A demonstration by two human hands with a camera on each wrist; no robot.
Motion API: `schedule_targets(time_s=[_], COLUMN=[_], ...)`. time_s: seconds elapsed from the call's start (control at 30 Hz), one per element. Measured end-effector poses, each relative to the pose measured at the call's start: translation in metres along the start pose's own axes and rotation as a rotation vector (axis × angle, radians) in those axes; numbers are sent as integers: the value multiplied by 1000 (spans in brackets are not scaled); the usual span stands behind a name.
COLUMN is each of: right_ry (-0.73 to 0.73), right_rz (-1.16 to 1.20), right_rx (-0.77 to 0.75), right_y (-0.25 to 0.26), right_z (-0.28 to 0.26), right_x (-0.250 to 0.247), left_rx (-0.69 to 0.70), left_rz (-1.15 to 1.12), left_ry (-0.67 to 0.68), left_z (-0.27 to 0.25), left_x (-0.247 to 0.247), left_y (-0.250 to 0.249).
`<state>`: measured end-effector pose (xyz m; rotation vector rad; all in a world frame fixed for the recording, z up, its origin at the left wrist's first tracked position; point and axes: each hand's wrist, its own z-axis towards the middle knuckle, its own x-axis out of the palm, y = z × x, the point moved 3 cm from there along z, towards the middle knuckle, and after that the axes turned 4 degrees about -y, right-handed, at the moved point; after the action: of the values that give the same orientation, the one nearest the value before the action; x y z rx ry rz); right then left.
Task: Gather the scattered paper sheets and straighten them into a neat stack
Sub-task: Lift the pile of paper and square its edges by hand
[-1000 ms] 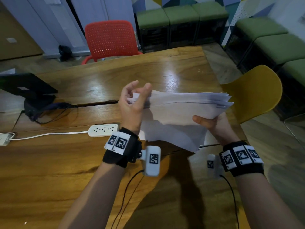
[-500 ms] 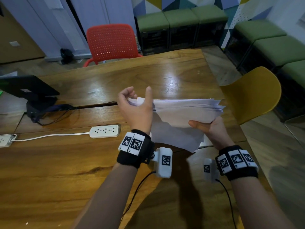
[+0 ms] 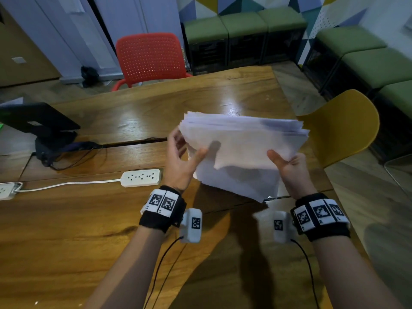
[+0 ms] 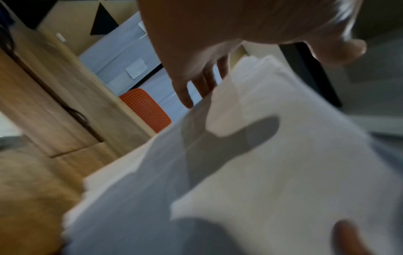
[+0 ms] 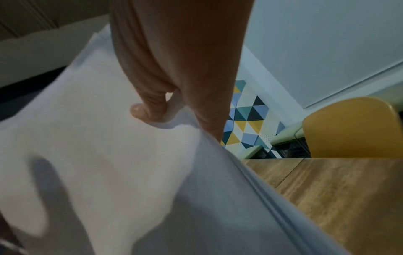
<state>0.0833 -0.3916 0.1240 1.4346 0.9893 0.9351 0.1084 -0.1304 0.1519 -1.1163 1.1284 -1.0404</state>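
Paper sheets (image 3: 245,148) hide fingers of right hand (image 3: 289,168); wrist views blurred.

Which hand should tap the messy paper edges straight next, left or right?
Probably the left. The right hand grips the paper stack, thumb on top, carrying it. The left hand grips nothing; its straight fingers lie beside the stack's uneven left edge, free to tap it.

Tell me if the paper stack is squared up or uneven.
Uneven: the paper stack shows edges fanned at its right end and lower sheets jutting below the top ones, gripped by the right hand.
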Motion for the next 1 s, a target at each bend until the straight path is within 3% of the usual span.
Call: schedule_targets(time_s=[0.1,0.23,0.33,0.5,0.63,0.73,0.83,1.0], right_ry=[22,88,151,130,139,169,144,64], right_rz=[47,-4,-14,12,-2,0,4,40], right_rx=[-35,-23,25,7,-1,-10,-6,31], right_y=[12,15,5,4,7,6,6,6], right_z=[0,0,0,0,-1,-5,-5,-3], right_x=[2,5,9,12,11,10,8,9], left_rx=[-78,-107,-81,-29,-148,-206,-92,-126], left_rz=[106,-7,-1,-194,-86,-48,170,158], left_ry=[11,-57,-97,-186,-425,-406,-344,-477], left_z=[-8,-8,-7,-2,14,29,23,19], left_x=[0,4,12,24,32,36,45,39], left_y=[19,24,16,-15,-37,-40,-48,-44])
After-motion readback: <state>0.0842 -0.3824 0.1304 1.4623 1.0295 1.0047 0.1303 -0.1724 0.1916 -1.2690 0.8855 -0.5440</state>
